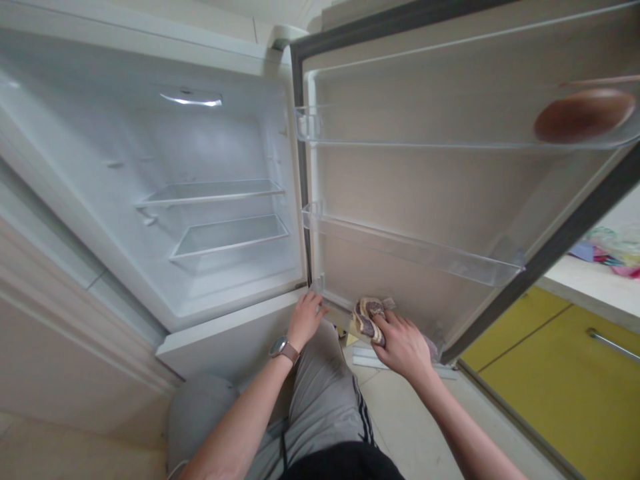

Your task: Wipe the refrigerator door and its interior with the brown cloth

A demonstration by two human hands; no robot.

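Note:
An open fridge stands in front of me, its door swung out to the right. My right hand is closed on a patterned cloth pressed against the bottom shelf of the door. My left hand, with a watch on its wrist, grips the inner corner of that lowest door shelf near the hinge. The fridge compartment holds two bare glass shelves.
A brown rounded object lies in the top door shelf at the far right. A middle door shelf is see-through. Yellow cabinet doors and a white counter with colourful items stand to the right. My grey trousers are below.

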